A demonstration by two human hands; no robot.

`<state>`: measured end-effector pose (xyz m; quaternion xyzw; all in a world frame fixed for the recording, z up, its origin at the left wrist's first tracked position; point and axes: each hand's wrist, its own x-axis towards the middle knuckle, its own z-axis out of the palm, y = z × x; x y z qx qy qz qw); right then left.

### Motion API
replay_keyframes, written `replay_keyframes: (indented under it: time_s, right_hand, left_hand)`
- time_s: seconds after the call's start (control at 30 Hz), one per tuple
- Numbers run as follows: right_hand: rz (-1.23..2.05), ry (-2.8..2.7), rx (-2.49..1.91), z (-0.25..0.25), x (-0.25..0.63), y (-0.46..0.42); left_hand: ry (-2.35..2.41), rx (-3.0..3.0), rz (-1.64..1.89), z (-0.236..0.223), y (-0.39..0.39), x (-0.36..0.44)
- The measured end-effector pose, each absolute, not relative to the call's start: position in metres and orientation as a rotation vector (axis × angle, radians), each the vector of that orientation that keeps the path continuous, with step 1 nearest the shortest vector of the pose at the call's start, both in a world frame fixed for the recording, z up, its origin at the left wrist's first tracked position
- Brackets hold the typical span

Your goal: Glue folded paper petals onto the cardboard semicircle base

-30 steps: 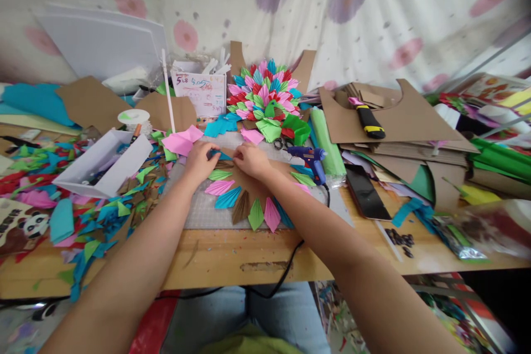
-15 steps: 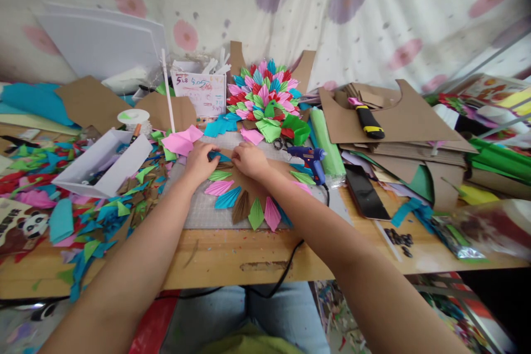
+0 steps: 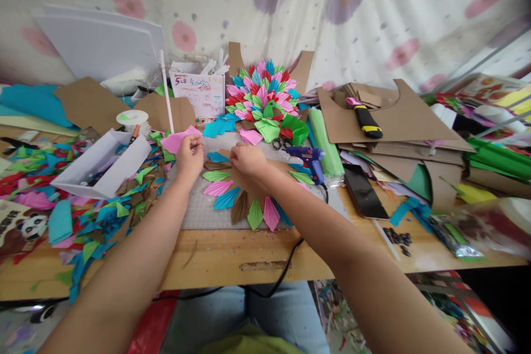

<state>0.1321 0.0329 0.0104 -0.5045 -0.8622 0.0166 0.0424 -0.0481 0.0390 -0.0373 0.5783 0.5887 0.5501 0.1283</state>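
Note:
On the grey cutting mat [image 3: 194, 215] lies a brown cardboard piece [image 3: 248, 187], ringed with pleated paper petals in pink, blue, green and brown. My right hand [image 3: 249, 159] rests on its upper part, fingertips pinched together at the inner end of a blue pleated petal [image 3: 218, 157]. Away to the left, my left hand [image 3: 189, 159] is raised beside a pink paper piece [image 3: 176, 140]. Its fingers are loosely curled and apart, with nothing visible in them. A blue glue gun [image 3: 307, 158] stands right of the cardboard.
Behind the mat stands a colourful layered petal piece [image 3: 265, 94]. A white open box [image 3: 103, 168] sits among paper scraps [image 3: 97, 229] on the left. To the right are a phone [image 3: 365, 192], stacked cardboard [image 3: 398, 149], a yellow-black cutter [image 3: 368, 120] and a green roll [image 3: 326, 144].
My left hand has let go of the blue petal and moved left and up to the pink paper. My right hand has stayed nearly in place.

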Motion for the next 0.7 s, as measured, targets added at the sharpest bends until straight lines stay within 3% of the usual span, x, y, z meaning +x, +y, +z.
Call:
replay_keyframes:
  time_s: [0.7]
  right_hand:
    - [-0.046,-2.660,-1.556,0.0160,0.1251,0.0284]
  left_hand:
    - [1.666,1.961,1.091,-0.0332,0.0315,-0.0400]
